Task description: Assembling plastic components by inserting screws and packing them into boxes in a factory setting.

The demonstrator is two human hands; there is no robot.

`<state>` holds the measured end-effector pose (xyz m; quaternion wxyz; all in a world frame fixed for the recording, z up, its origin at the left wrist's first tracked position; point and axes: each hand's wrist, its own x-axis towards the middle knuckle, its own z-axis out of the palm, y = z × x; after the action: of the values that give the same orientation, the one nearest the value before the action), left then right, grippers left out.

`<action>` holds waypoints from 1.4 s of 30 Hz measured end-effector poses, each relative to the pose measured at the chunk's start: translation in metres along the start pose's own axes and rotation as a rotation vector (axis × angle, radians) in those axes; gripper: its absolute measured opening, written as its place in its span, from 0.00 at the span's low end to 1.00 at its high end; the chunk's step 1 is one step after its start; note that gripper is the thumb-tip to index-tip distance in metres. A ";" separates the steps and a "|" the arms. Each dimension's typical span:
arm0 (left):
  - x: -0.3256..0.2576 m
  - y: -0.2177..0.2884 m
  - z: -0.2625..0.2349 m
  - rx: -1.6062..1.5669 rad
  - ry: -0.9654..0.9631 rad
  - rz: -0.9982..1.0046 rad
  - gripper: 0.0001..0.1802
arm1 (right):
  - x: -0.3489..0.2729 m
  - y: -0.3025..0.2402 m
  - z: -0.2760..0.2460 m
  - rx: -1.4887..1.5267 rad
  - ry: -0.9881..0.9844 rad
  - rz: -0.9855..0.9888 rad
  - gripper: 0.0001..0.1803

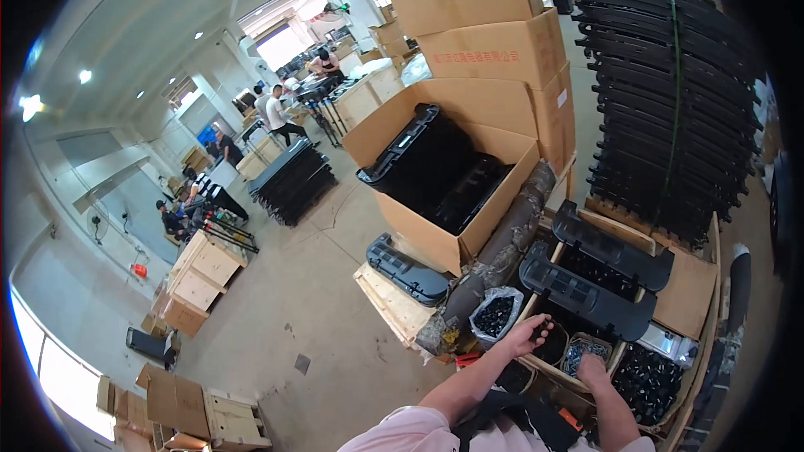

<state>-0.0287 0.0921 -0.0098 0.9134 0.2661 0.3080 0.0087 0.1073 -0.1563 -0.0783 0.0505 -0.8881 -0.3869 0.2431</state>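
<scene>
My left hand (528, 336) is held over a round dark container (550, 351), fingers curled together around something small and dark that I cannot make out. Just right of it, my right hand (594, 369) reaches down into a small container of silvery screws (574, 357); its fingertips are hidden there. Beyond both hands, a long black plastic panel (586, 295) lies across a wooden bin, with a second black panel (615, 244) behind it. A clear bag of small black parts (496, 315) stands left of my left hand. Loose black parts (649, 381) fill the compartment right of my right hand.
An open cardboard box (502, 176) holds black panels, with stacked cartons (477, 54) behind. A tall stack of black parts (670, 100) rises at the right. Another black panel (406, 269) rests on a wooden crate (389, 310). Several people work at benches farther back.
</scene>
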 end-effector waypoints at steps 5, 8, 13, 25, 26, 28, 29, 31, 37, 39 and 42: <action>0.001 0.003 0.004 -0.011 0.016 -0.070 0.20 | -0.009 -0.003 -0.007 0.037 0.161 0.005 0.12; 0.000 0.000 0.006 0.049 0.003 -0.088 0.20 | -0.020 -0.010 -0.014 0.096 0.211 0.073 0.12; 0.003 -0.002 0.005 0.137 0.039 -0.069 0.16 | -0.012 -0.007 -0.004 0.120 0.252 0.054 0.11; 0.000 -0.008 0.006 0.273 0.014 0.027 0.17 | -0.008 -0.013 -0.011 0.207 0.319 0.043 0.13; 0.001 -0.010 0.005 0.283 0.008 0.022 0.17 | -0.010 -0.013 -0.011 0.216 0.328 0.035 0.15; 0.002 -0.011 0.003 0.290 0.003 0.008 0.18 | -0.009 -0.014 -0.013 0.234 0.329 0.029 0.15; 0.003 -0.012 0.004 0.314 0.002 0.023 0.19 | -0.010 -0.013 -0.016 0.251 0.339 0.016 0.15; 0.004 -0.014 0.005 0.336 0.003 0.032 0.19 | -0.012 -0.017 -0.023 0.253 0.332 0.042 0.15; 0.004 -0.012 0.010 0.413 0.019 0.034 0.18 | -0.008 -0.015 -0.020 0.237 0.318 0.067 0.15; 0.004 -0.012 0.011 0.419 0.014 0.031 0.17 | -0.006 -0.010 -0.014 0.196 0.298 0.062 0.15; 0.001 -0.014 0.006 0.421 0.021 0.048 0.16 | -0.005 -0.013 -0.013 0.099 0.410 -0.031 0.14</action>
<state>-0.0265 0.0774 -0.0139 0.8340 0.4581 0.3060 -0.0313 0.1020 -0.1497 -0.0614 0.1753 -0.9093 -0.3699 0.0751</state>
